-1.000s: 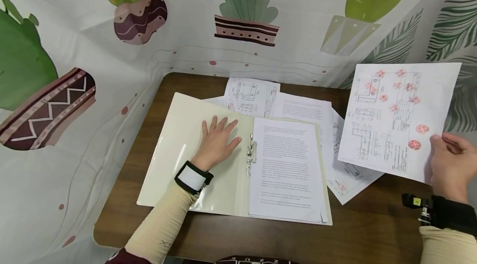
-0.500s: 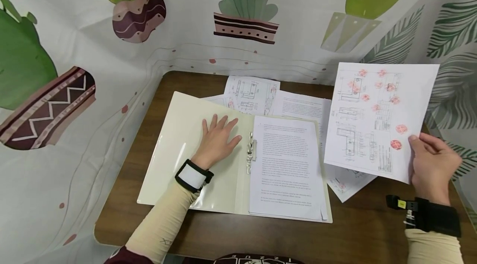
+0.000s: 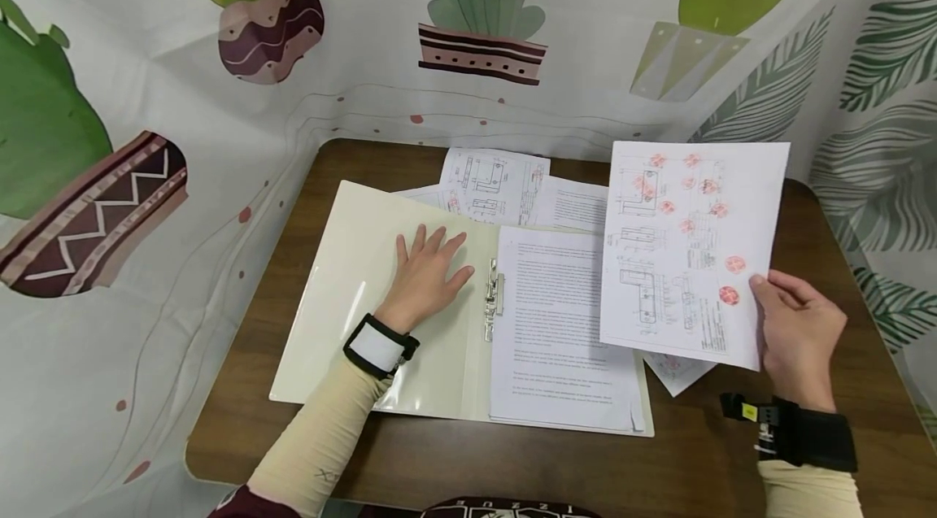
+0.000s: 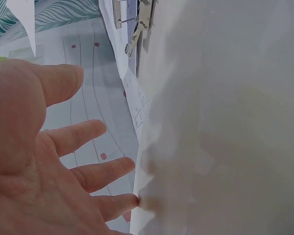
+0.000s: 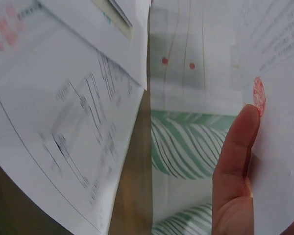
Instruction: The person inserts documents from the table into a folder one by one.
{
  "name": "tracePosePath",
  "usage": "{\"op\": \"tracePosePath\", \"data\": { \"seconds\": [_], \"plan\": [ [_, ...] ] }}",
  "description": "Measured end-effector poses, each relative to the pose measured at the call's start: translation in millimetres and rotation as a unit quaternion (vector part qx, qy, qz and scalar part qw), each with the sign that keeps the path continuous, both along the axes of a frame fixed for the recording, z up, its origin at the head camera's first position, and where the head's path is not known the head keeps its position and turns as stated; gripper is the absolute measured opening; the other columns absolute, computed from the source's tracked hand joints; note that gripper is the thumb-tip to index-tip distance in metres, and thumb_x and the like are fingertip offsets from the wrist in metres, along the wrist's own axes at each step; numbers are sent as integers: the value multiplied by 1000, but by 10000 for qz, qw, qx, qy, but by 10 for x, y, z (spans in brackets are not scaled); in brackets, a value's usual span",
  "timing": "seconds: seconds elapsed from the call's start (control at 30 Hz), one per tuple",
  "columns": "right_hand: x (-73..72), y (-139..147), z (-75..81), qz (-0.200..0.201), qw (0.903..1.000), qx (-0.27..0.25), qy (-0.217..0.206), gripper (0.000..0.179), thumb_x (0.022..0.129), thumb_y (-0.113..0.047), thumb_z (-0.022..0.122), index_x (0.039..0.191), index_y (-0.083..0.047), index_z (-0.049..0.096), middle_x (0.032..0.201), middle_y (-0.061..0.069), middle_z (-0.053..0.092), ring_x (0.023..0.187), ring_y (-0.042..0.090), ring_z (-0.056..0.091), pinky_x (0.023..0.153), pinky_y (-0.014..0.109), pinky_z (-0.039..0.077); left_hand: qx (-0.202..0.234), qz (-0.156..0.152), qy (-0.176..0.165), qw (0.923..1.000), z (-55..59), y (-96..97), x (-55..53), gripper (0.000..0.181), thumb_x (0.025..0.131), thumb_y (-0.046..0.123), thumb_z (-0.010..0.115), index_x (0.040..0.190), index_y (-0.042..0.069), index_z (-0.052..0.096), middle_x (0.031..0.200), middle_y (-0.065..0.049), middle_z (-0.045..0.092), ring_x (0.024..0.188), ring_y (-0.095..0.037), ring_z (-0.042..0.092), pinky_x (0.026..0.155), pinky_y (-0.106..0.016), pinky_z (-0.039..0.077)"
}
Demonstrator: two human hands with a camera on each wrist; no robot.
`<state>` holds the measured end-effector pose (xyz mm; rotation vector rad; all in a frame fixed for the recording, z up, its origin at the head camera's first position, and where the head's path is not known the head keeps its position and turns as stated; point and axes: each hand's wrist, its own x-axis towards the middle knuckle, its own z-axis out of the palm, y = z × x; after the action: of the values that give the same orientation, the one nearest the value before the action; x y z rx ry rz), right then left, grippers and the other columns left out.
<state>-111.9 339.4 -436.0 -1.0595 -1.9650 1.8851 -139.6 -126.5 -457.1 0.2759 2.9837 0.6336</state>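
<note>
My left hand (image 3: 424, 282) lies with spread fingers over the inside cover of an open cream folder (image 3: 329, 339). In the left wrist view its fingers (image 4: 103, 176) stretch out straight beside the cover. My right hand (image 3: 801, 335) pinches the lower right edge of a drawing sheet (image 3: 681, 250) printed with part outlines and red stamps. This sheet is raised and overlaps the right side of the printed text stack (image 3: 560, 323) in the folder. A metal clip (image 3: 492, 302) runs along the folder's spine. In the right wrist view the thumb (image 5: 237, 152) presses the sheet's face near a red stamp.
Behind the folder lie a drawing (image 3: 490, 180) and a text page (image 3: 571, 201), partly covered. Another stamped sheet (image 3: 677, 376) pokes out beneath the raised one. The brown wooden table (image 3: 586, 469) meets a cloth backdrop (image 3: 366, 14) printed with cacti and leaves.
My right hand has moved left with the drawing sheet, from beyond the folder's right side to over its right edge. The left hand has stayed in place.
</note>
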Motion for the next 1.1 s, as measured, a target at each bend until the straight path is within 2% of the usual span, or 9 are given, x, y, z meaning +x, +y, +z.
{"op": "tracePosePath", "data": {
  "seconds": [0.23,0.5,0.73,1.1],
  "plan": [
    [141,-236,-128,777,9956,334,-409,44,92,-29,77,133,-13,70,95,-9,70,72,8,70,56,20,55,-25,-7,62,10000,-13,4,-1,57,103,41,61,153,16,50,159,-22,39,152,-51,17,118,-71,2],
    [230,-509,-258,1433,9784,1332,-666,39,97,-30,72,130,-9,69,87,-14,70,71,6,69,58,21,56,42,-11,87,10000,-19,3,-8,57,103,40,61,153,16,50,159,-23,39,152,-51,16,118,-71,1],
    [304,-694,-360,1691,9729,1353,-816,40,99,-31,70,131,-7,68,90,-10,72,74,7,69,60,22,55,42,-17,46,10000,-29,7,-16,57,103,41,60,153,16,50,160,-22,38,153,-50,15,118,-71,0],
    [403,-895,-489,1820,9718,1233,-852,38,99,-31,71,129,-7,68,96,-3,76,74,9,69,61,23,55,47,-10,-22,10000,-27,-12,-1,57,104,43,58,154,17,49,161,-22,37,153,-50,13,119,-70,-1]
  ]
}}
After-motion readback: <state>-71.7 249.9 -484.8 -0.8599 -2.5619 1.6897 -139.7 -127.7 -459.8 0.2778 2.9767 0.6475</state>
